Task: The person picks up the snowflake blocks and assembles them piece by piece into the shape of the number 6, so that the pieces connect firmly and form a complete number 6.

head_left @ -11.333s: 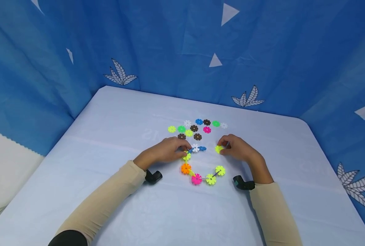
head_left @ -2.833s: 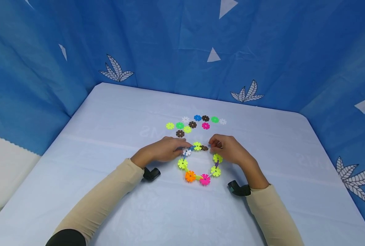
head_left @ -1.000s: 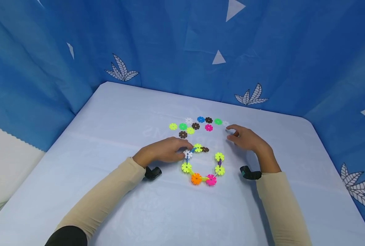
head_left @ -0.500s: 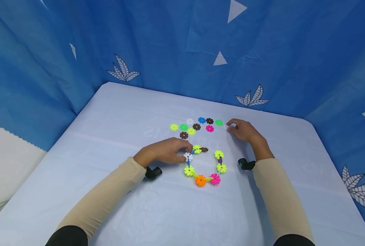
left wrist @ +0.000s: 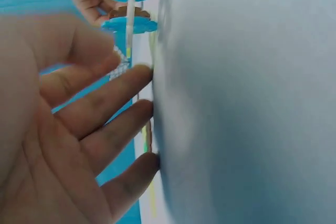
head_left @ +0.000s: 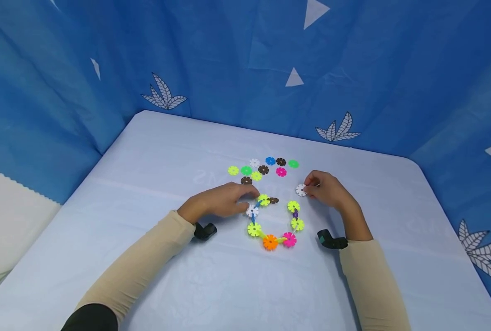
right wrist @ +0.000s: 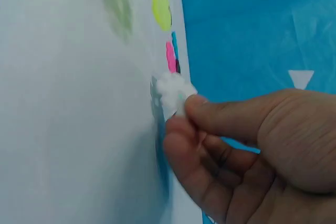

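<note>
My right hand pinches a white notched disc between thumb and fingertips; the right wrist view shows the same white disc close over the tabletop. My left hand lies at the left side of a chain of interlocked discs, fingers spread and relaxed with nothing between them in the left wrist view. The chain bends round in a ring with a gap at its upper right. It includes a white disc, an orange disc, a pink disc, several yellow ones and a brown disc at one end.
Beyond the chain several loose discs lie flat, among them a blue disc, a green disc and a pink disc. A white cloth covers the table. Blue curtains hang behind it.
Over the last second my right hand has picked up the white disc from the right end of the loose ones and brought it nearer. Earlier, a yellow and a brown disc joined the chain.
</note>
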`<action>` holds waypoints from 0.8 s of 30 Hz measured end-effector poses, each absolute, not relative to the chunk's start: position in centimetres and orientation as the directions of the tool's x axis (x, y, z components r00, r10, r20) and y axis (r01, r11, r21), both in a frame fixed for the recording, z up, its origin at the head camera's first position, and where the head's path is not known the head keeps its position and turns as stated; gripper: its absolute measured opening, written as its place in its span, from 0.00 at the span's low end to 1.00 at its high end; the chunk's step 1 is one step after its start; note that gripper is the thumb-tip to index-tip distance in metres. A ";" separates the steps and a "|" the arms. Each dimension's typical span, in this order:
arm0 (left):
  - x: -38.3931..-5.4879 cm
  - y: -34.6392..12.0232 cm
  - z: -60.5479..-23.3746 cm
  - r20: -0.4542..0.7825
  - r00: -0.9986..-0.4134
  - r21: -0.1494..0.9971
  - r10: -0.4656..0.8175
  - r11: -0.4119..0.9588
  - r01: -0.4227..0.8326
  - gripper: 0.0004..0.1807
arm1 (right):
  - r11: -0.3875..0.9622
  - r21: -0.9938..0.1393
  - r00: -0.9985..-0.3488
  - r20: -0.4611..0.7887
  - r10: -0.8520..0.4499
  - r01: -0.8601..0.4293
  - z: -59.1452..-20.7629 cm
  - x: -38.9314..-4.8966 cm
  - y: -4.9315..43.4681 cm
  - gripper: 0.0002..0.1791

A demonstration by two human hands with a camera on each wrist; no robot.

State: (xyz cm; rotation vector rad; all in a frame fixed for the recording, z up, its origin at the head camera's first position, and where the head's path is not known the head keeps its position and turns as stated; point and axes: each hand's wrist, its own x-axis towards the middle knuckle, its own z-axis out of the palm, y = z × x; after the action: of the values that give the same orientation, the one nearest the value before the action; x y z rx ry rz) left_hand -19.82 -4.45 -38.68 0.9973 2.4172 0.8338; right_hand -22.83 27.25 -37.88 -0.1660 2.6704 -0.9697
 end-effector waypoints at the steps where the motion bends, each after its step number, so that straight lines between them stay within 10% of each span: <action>1: -19.9 -4.4 -38.7 -0.115 -0.670 0.656 0.733 0.563 0.503 0.21 | 0.736 -0.677 -0.948 -0.232 -0.218 -0.004 -37.8 -22.6 27.0 0.06; 24: -20.2 -4.1 -39.2 -0.028 -0.676 0.652 0.736 0.527 0.546 0.18 | 0.651 -0.758 -0.922 -0.282 -0.263 0.046 -38.7 -21.0 23.2 0.04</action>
State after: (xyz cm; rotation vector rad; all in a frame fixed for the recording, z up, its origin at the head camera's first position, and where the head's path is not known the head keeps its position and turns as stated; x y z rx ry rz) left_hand -20.21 -4.07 -39.19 1.0690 2.4691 0.8982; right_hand -20.99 23.17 -38.73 -0.1720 2.5026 -1.1631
